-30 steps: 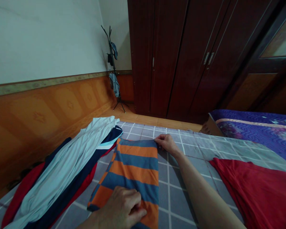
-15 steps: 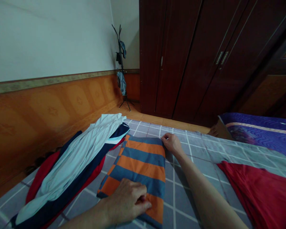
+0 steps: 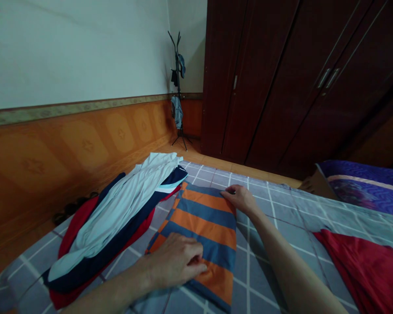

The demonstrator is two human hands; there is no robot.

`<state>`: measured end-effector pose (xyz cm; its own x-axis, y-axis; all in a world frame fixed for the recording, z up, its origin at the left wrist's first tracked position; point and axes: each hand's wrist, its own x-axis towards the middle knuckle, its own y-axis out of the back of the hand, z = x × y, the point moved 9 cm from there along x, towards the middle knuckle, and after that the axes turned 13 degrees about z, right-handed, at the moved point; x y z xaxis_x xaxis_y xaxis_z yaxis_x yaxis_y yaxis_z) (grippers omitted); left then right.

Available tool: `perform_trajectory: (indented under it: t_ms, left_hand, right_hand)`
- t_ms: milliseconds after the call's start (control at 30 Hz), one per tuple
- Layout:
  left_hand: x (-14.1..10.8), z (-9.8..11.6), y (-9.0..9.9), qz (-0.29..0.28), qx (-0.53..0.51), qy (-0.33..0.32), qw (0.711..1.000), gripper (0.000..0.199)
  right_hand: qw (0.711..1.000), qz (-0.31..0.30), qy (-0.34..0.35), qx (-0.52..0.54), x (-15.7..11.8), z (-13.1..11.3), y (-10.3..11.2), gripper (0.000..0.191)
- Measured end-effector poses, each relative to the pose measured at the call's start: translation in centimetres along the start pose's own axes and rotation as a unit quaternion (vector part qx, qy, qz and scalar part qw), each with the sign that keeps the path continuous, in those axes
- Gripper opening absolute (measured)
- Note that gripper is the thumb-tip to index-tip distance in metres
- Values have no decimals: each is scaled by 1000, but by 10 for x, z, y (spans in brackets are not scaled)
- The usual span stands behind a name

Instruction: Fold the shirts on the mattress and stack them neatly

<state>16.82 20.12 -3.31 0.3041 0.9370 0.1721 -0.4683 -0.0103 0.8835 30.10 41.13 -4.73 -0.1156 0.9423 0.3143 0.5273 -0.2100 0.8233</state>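
Left hand (image 3: 178,261) curled on striped cloth (image 3: 205,223), hold unclear; right hand (image 3: 241,199) pinching edge; checked sheet (image 3: 290,218); wardrobe (image 3: 265,78) beyond.

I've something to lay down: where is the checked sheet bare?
A wide patch of grey white-lined sheet lies bare between the right hand and the red fabric. A narrower strip parts the orange-blue striped garment from the pale-blue, navy and red clothes, crowded at their far ends.

The left hand (image 3: 178,259) curls, knuckles up, while the right hand (image 3: 241,199) reaches farther forward, palm down.
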Motion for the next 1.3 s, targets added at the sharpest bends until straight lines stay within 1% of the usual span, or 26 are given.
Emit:
perform_trajectory:
  t_ms: [67,133,200,267,333,400,467,533,600,667,733,800,867,933,1033,1100,1200,1267,1300]
  left_hand:
    - [2,-10,12,21,49,10,999,15]
    - [2,-18,17,18,91,16,996,17]
    - [-1,-20,15,-11,105,6,994,19]
    - [-5,-17,12,-40,95,-9,995,19]
    - [-5,-16,14,-38,89,-7,995,18]
    - [-2,-16,20,-13,101,3,995,18]
    - [0,-16,24,-4,117,2,993,18]
    - [0,-11,23,-17,112,-12,993,19]
    - [-2,-2,18,-31,83,-44,995,18]
    - [-6,13,10,-48,54,-97,993,21]
    - [-11,24,3,-60,50,-138,987,26]
    - [-13,29,-2,-63,58,-154,984,18]
    - [-13,32,-4,-59,51,-159,984,10]
    - [-13,35,-3,-60,30,-165,984,11]
    - [-11,33,0,-57,14,-149,987,14]
    - [-11,25,2,-63,27,-124,990,15]
    - [-13,11,5,-86,60,-98,990,20]
    - [-13,9,9,-86,64,-97,990,21]
    - [-12,11,11,-81,53,-103,990,19]
  right_hand:
    - [1000,-6,5,-7,-1,-2,-3,21]
    - [1000,4,-2,-17,-2,-1,-2,21]
    - [999,22,-8,-27,-3,1,2,23]
    - [998,50,-5,-41,-6,-3,10,25]
    - [995,83,12,-51,-10,-14,20,26]
    - [990,115,58,-49,-17,-35,28,28]
    - [981,123,142,-41,-28,-64,28,29]
    - [969,103,223,-41,-42,-89,18,28]
    - [962,71,260,-50,-51,-101,5,27]
    - [961,58,266,-57,-56,-103,-2,26]
    - [960,65,268,-56,-57,-104,-2,27]
    - [958,71,273,-52,-58,-106,1,28]
    - [956,71,282,-51,-60,-109,1,29]
    - [953,71,291,-49,-63,-112,-1,31]
    - [949,74,304,-49,-67,-112,-8,34]
    - [946,71,310,-58,-69,-110,-14,37]
    - [943,67,318,-69,-71,-109,-18,40]
    - [942,67,321,-69,-72,-110,-18,41]
    - [942,68,323,-70,-72,-110,-18,41]
